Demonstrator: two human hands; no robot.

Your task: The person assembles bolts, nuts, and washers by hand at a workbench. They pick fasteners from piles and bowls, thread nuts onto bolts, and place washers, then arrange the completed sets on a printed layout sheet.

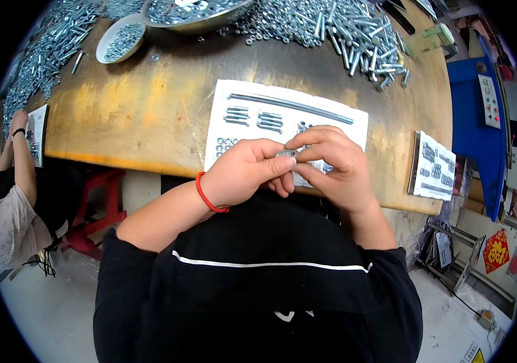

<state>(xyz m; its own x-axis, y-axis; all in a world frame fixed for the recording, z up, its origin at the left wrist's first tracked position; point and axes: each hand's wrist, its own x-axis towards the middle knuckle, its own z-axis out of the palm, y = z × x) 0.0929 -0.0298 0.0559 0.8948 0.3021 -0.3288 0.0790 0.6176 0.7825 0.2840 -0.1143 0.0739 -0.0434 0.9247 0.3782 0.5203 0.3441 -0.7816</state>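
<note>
In front of my chest my two hands meet over the near edge of a printed picture sheet (288,100). My left hand (240,169), with a red cord on its wrist, pinches a small silvery metal fastener (285,153) between thumb and fingers. From the other side the fingertips of my right hand (337,160) close on the same fastener. Fingers cover most of it, so I cannot tell whether it is one nut or several pieces together. The sheet lies flat and shows pictures of bolts, nuts and a long rod, partly hidden under my hands.
Bolts (364,45) and nuts (282,24) are heaped at the table's (131,103) far side. A white bowl (120,42) and a metal basin (195,24) hold small parts. Another sheet (434,166) sits at the right edge. A co-worker's hand (19,121) is at far left.
</note>
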